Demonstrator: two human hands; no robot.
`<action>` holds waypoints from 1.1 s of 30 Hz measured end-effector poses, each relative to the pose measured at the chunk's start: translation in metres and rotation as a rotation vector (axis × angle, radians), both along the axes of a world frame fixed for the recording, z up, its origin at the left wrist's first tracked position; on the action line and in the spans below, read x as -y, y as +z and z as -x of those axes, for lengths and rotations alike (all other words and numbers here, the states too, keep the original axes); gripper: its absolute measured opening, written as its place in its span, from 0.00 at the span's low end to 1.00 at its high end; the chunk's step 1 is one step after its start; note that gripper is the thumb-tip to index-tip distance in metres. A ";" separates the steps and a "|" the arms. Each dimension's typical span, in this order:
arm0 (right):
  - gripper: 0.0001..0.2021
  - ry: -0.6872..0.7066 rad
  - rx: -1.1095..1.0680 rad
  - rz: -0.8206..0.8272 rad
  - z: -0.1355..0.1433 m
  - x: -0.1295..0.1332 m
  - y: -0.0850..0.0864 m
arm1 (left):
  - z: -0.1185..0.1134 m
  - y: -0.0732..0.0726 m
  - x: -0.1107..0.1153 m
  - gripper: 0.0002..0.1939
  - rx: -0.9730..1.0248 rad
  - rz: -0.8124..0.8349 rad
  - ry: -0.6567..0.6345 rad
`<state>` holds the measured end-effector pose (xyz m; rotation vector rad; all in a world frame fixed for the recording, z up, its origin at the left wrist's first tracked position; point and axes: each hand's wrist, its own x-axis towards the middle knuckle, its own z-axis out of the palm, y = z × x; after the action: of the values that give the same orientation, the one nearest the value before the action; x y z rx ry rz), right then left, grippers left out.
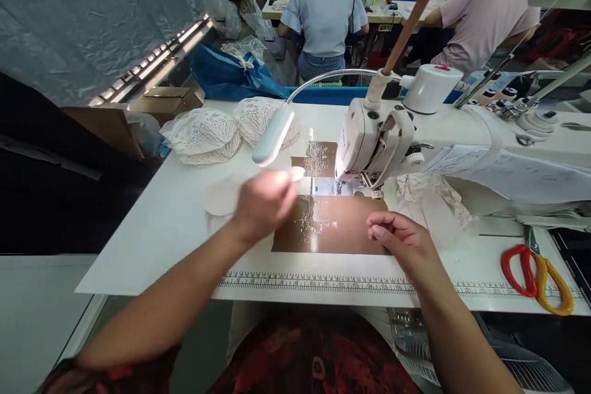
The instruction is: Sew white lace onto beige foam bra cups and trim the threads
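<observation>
My left hand (268, 204), blurred by motion, is closed in front of the lamp head, left of the needle area. A small white piece (298, 173), too smeared to name exactly, sticks out at its fingertips. My right hand (402, 239) hovers over the right edge of the brown sheet (341, 228), thumb and fingers pinched together; what they hold, if anything, is hidden. The white sewing machine (369, 141) has its presser foot (339, 188) over the metal needle plate (323, 186). Pale fabric pieces (220, 200) lie partly behind my left hand.
White lace cups (203, 135) are piled at the back left, beside a bendable lamp (273, 135). More lace pieces (431, 203) lie under the machine arm. Scissors (535, 277) with red and yellow handles rest at the right, near a printed ruler (314, 283). Two people sit beyond.
</observation>
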<state>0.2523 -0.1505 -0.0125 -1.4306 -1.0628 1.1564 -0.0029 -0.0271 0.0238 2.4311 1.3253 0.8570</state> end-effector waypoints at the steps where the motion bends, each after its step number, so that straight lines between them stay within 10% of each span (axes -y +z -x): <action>1: 0.11 0.043 0.091 -0.013 0.000 -0.004 0.003 | -0.017 -0.012 -0.001 0.12 -0.112 0.031 -0.071; 7: 0.12 0.288 0.674 -0.129 0.006 -0.041 0.007 | -0.082 -0.065 0.021 0.13 -0.293 0.121 -0.309; 16: 0.16 0.409 1.243 -0.149 0.033 -0.047 -0.011 | -0.055 -0.032 0.014 0.18 -0.274 0.177 -0.499; 33: 0.23 0.367 1.432 0.037 0.042 -0.061 -0.014 | -0.053 -0.071 -0.034 0.14 -0.202 -0.135 -0.584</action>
<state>0.2101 -0.0891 -0.0262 -2.1563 -2.3182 0.1786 0.0500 0.0074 -0.0473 2.8357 0.5459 0.5666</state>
